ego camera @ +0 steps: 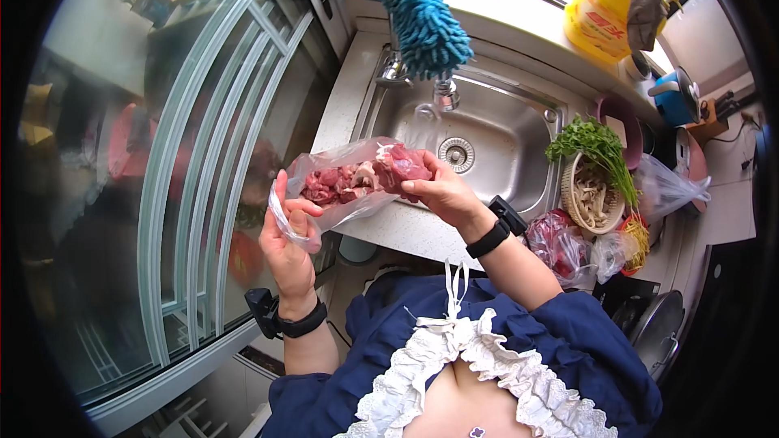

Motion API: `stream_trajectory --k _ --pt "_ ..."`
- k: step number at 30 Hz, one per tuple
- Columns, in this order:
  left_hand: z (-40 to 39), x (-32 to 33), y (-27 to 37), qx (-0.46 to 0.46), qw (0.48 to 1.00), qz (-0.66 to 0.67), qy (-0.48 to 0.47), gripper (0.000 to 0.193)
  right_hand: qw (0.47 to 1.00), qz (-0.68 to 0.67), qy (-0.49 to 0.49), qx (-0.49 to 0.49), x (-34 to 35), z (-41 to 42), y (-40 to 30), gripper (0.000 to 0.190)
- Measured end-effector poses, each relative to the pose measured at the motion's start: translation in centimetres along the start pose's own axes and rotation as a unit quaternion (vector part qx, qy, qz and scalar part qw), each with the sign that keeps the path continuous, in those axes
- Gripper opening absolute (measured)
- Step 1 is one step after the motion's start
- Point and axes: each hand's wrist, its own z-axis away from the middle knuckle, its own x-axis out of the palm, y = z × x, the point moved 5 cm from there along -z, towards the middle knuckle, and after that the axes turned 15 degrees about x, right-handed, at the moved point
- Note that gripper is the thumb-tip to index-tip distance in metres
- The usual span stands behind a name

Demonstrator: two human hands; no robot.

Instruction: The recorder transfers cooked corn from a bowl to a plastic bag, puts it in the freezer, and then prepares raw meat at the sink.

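Observation:
Pieces of raw red meat point(331, 184) lie in a clear plastic bag point(359, 207) above the counter's front edge, left of the sink. My left hand point(289, 231) holds the bag by its handle at the left end, with the handle looped over the fingers. My right hand point(441, 191) grips a larger chunk of raw meat point(401, 167) at the bag's right end. Behind it is the stainless steel sink point(511, 128), with its drain strainer point(456, 154) showing. A faucet point(446, 94) hangs over the basin, partly hidden by a blue chenille mitt point(426, 24).
At the sink's right stand a basket of pale mushrooms point(590, 194), green herbs point(584, 143) and bagged red food point(557, 246). A yellow jug point(599, 15) stands on the windowsill. A glass sliding door point(201, 164) borders the left; a lidded pan point(657, 322) sits at right.

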Motion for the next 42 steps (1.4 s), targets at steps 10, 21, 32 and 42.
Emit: stream_trajectory --k 10,21,32,42 --pt "-1.4 -0.8 -0.8 -0.011 0.999 0.010 -0.032 0.043 0.991 0.059 0.055 -0.109 1.1 2.6 -1.8 0.037" --pt "0.4 -2.9 -1.4 -0.091 0.989 0.100 -0.065 0.044 0.974 0.084 0.184 -0.104 -0.3 4.8 -1.4 0.028" --pt "-6.4 -13.4 6.1 0.083 0.996 0.013 -0.014 0.062 0.981 0.123 0.136 -0.063 3.7 5.1 -0.5 0.029" --pt "-0.9 -7.0 4.8 -0.003 0.966 -0.260 -0.008 0.034 0.981 0.151 0.123 0.009 4.5 3.9 1.8 0.032"
